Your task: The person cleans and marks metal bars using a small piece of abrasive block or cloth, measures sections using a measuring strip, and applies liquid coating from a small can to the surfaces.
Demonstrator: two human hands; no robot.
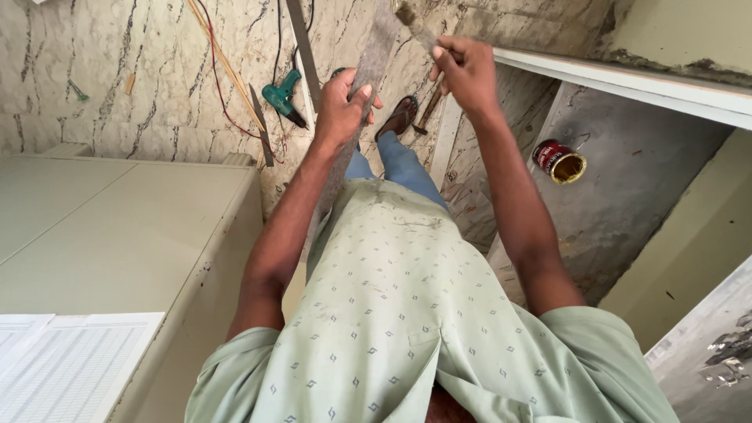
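Open red tin (559,161), yellowish contents, lay on floor at 3 o'clock of right hand (467,72), which gripped a brush (417,27). Left hand (341,106) clasped grey strip (368,70). Green drill (283,97) at 9 o'clock.

Bright even daylight, soft shadows, sharp focus throughout, wide-angle stretching at the edges
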